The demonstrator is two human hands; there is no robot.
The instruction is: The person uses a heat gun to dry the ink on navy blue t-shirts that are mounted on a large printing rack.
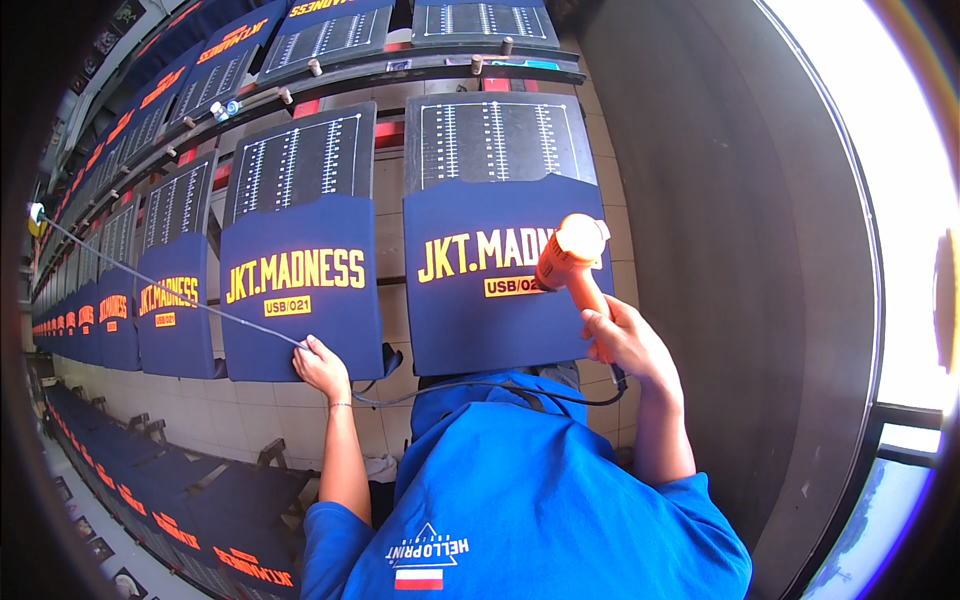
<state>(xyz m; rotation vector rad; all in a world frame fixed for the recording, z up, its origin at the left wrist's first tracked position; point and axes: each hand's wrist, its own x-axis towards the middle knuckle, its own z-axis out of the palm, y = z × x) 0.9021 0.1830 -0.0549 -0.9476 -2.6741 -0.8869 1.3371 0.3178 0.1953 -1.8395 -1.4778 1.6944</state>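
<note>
My right hand (pixel 630 340) is closed around the handle of an orange heat gun (pixel 566 264). The gun is above a navy fabric panel (pixel 470 335) with yellow lettering, and covers part of its print. My left hand (pixel 322 368) grips a thin grey cord (pixel 200 303) that runs taut toward the far left. It is at the lower edge of a second navy panel (pixel 250 335), printed alike. A black cable (pixel 470 384) leaves the gun's handle and passes in front of my waist.
Dark boards with white ruler marks (pixel 497 140) carry the panels, and a long row continues left. Behind them runs a metal rail (pixel 430 72) with pegs. More printed panels (pixel 180 535) lie at lower left. A grey wall (pixel 730 250) stands close on my right.
</note>
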